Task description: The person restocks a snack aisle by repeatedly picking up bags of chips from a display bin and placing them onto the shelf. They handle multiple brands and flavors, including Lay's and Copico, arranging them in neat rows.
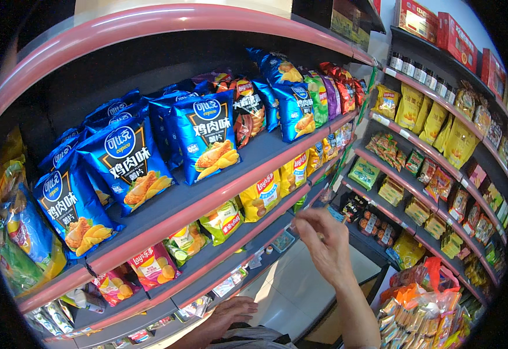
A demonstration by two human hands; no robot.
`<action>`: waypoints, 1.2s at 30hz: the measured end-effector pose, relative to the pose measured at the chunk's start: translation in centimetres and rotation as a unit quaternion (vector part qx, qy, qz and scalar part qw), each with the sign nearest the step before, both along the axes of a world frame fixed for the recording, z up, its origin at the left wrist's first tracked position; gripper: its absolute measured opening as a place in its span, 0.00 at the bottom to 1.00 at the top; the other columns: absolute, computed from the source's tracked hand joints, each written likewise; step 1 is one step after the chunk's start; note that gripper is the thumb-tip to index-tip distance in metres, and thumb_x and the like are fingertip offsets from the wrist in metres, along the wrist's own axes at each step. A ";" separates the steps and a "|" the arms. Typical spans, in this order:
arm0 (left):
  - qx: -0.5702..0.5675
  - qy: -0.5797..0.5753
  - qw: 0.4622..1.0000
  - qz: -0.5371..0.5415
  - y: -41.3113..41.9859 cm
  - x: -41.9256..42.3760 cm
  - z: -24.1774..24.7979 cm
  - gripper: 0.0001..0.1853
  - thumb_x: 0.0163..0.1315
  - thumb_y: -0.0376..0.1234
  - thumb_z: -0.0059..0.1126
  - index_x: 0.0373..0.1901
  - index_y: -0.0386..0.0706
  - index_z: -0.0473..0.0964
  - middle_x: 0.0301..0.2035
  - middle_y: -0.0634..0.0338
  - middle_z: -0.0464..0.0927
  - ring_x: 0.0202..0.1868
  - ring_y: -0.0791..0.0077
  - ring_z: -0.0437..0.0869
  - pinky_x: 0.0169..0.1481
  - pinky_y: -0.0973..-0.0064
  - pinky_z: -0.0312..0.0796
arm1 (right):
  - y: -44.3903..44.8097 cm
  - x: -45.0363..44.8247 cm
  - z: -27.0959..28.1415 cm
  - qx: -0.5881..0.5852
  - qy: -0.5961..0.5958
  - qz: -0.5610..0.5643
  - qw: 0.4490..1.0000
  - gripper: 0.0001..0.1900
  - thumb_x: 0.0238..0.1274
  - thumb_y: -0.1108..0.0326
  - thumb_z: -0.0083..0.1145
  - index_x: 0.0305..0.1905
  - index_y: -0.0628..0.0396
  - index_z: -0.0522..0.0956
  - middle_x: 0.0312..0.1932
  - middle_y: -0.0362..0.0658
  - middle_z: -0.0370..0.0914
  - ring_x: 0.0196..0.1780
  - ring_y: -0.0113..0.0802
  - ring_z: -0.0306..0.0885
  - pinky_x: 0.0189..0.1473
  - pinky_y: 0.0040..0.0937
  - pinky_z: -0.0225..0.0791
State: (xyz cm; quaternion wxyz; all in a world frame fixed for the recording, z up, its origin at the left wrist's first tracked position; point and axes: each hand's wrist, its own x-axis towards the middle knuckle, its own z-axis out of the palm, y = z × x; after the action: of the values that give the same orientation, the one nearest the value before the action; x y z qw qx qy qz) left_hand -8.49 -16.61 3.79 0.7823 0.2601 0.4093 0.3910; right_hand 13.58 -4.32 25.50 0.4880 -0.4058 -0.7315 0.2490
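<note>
My right hand (323,244) is raised over the aisle, right of the shelf, with its fingers curled; whether something small sits between thumb and fingers is not clear. Low at the bottom, near my body, my left hand (232,312) has its fingers extended and shows no object. On the upper shelf stand blue Copico chip bags (127,165), one more (210,135) further right, and another (297,111) beyond it. A dark Lay's bag (248,111) stands between these. Yellow Lay's bags (260,196) stand on the shelf below, nearest my right hand.
Pink-red edge strips (192,218) run along the shelves. Another shelf unit at right holds yellow snack bags (435,122) and small packets (363,172). Bagged snacks (420,318) are heaped at lower right. Pale floor tiles (280,301) show below my hands.
</note>
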 end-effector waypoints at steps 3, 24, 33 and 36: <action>-0.011 -0.009 1.000 0.017 0.7 -0.9 -0.1 0.20 0.73 0.35 0.55 0.61 0.34 0.71 0.57 0.48 0.78 0.61 0.60 0.79 0.65 0.63 0.72 | 3.1 -2.8 1.9 0.063 -0.062 0.010 0.996 0.13 0.70 0.67 0.59 0.52 0.64 0.78 0.42 0.49 0.82 0.45 0.34 0.82 0.42 0.32 0.74; -0.008 -0.010 0.998 0.066 3.4 -6.3 -1.3 0.18 0.75 0.36 0.54 0.59 0.36 0.73 0.55 0.49 0.79 0.58 0.61 0.81 0.63 0.63 0.73 | 19.5 -11.7 1.7 -0.023 -0.267 0.063 0.961 0.26 0.59 0.57 0.64 0.56 0.67 0.78 0.55 0.61 0.79 0.60 0.57 0.77 0.63 0.46 0.68; -0.013 -0.019 0.996 0.081 3.7 -7.0 -1.6 0.17 0.75 0.35 0.53 0.59 0.34 0.72 0.55 0.48 0.79 0.59 0.60 0.81 0.62 0.63 0.74 | 19.1 -11.7 2.3 -0.070 -0.219 0.049 0.972 0.12 0.62 0.67 0.66 0.43 0.64 0.78 0.37 0.50 0.82 0.44 0.34 0.80 0.48 0.37 0.73; -0.017 -0.017 0.997 0.078 3.8 -6.9 -1.8 0.17 0.75 0.35 0.53 0.59 0.34 0.72 0.55 0.48 0.79 0.59 0.60 0.81 0.62 0.63 0.75 | 19.1 -11.1 1.4 -0.027 -0.176 0.071 0.982 0.11 0.61 0.68 0.66 0.39 0.64 0.77 0.31 0.50 0.80 0.35 0.36 0.78 0.40 0.39 0.71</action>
State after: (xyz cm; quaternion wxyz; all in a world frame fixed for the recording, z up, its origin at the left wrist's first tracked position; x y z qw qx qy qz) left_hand -15.43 -12.76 2.03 0.7604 0.2073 0.4219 0.4482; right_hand 2.49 14.81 26.95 0.3219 -0.4038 -0.8255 0.2276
